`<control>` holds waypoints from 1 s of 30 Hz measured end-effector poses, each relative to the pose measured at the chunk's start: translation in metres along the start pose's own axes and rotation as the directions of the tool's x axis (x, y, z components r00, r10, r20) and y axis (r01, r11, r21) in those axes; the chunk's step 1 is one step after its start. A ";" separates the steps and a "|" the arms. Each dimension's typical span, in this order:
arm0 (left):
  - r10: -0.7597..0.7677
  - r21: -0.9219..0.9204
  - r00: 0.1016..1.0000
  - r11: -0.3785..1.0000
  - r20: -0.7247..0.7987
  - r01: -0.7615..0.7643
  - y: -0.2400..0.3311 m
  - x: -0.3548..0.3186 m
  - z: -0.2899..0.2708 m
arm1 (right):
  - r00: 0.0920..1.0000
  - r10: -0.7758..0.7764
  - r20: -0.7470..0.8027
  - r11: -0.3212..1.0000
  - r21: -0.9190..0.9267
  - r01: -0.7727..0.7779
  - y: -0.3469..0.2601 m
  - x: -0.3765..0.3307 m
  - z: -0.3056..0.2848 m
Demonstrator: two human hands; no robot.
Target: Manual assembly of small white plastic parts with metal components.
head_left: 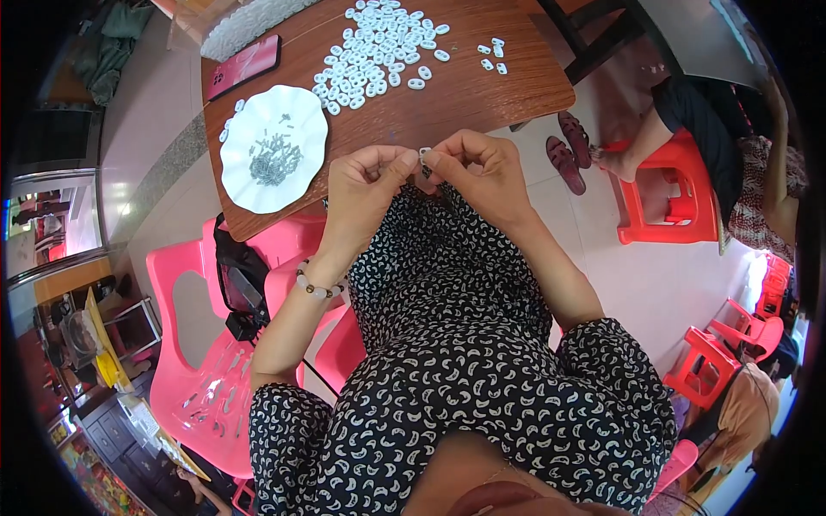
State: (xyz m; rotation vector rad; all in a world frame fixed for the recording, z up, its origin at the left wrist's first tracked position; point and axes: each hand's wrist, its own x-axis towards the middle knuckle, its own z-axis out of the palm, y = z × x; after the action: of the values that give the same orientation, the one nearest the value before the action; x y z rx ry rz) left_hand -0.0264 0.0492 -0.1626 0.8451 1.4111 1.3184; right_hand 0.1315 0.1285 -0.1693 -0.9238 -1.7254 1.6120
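My left hand and my right hand meet just off the table's near edge, thumbs and forefingers pinched. Between their fingertips is a small white two-holed oval piece, gripped from both sides. Fingers partly cover it, so any smaller part in them cannot be made out. Beyond the hands, many similar white oval pieces lie heaped on the brown wooden table. Left of my left hand stands a white wavy-rimmed plate with a pile of small grey metal pins.
Several white pieces lie apart at the table's right. A pink phone-like slab rests behind the plate. A pink chair with a black bag is at left. At right, a person's bare foot rests by a red stool and sandals.
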 end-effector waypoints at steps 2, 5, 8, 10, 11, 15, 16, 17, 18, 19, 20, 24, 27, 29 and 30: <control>0.027 -0.003 1.000 1.000 0.009 -0.027 0.006 -0.001 0.005 | 1.000 -0.013 0.005 1.000 -0.026 0.013 -0.001 -0.001 -0.002; 0.057 0.028 0.998 0.998 0.009 -0.057 0.005 0.000 0.006 | 1.000 0.020 0.018 0.999 -0.051 -0.019 0.000 0.000 -0.004; 0.066 0.053 0.998 0.996 0.004 -0.066 0.003 0.001 0.006 | 0.998 0.049 0.038 0.999 -0.008 -0.049 -0.001 0.000 -0.005; 0.068 0.043 0.998 0.997 0.010 -0.069 0.003 0.001 0.007 | 0.997 0.059 0.051 0.997 0.049 -0.061 0.002 0.001 -0.006; 0.052 0.029 0.998 0.998 0.019 -0.052 0.003 0.002 0.008 | 0.996 0.067 0.063 0.992 0.105 -0.074 0.003 0.001 -0.007; -0.006 -0.029 1.000 1.000 -0.004 0.006 -0.004 0.004 0.005 | 0.992 0.109 0.063 0.985 0.130 -0.117 0.002 0.001 -0.006; -0.006 -0.028 1.000 1.000 -0.003 0.006 -0.006 0.004 0.005 | 0.991 0.121 0.058 0.976 0.175 -0.130 0.005 0.001 -0.005; -0.046 -0.099 0.999 0.994 0.006 0.047 -0.008 0.004 0.004 | 0.990 0.134 0.053 0.965 0.220 -0.142 0.007 0.001 -0.004; -0.086 -0.169 0.996 0.982 0.017 0.087 -0.009 0.004 0.003 | 0.990 0.133 0.052 0.965 0.221 -0.141 0.008 0.002 -0.004; -0.086 -0.169 0.996 0.982 0.018 0.088 -0.009 0.004 0.003 | 0.989 0.141 0.049 0.965 0.216 -0.148 0.010 0.002 -0.004; -0.106 -0.207 0.994 0.972 0.017 0.107 -0.009 0.004 0.003 | 0.988 0.148 0.046 0.965 0.212 -0.155 0.010 0.002 -0.004; -0.145 -0.246 0.989 0.959 -0.005 0.140 -0.007 0.001 -0.001 | 0.987 0.156 0.035 0.964 0.210 -0.160 0.010 0.001 -0.004; -0.123 -0.191 0.992 0.975 -0.017 0.117 -0.009 0.000 -0.003 | 0.986 0.166 0.036 0.952 0.256 -0.169 0.010 0.001 -0.003; -0.114 -0.191 0.993 0.976 -0.018 0.109 -0.010 -0.001 -0.003 | 0.986 0.160 0.040 0.954 0.250 -0.165 0.007 0.000 -0.001; -0.105 -0.189 0.994 0.977 -0.018 0.100 -0.010 -0.001 -0.003 | 0.986 0.160 0.041 0.954 0.250 -0.165 0.006 0.000 0.000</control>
State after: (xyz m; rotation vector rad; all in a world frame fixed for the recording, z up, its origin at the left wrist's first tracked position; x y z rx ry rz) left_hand -0.0275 0.0459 -0.1724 0.6220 1.3101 1.3640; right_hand 0.1322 0.1292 -0.1754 -0.9449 -1.4436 1.9029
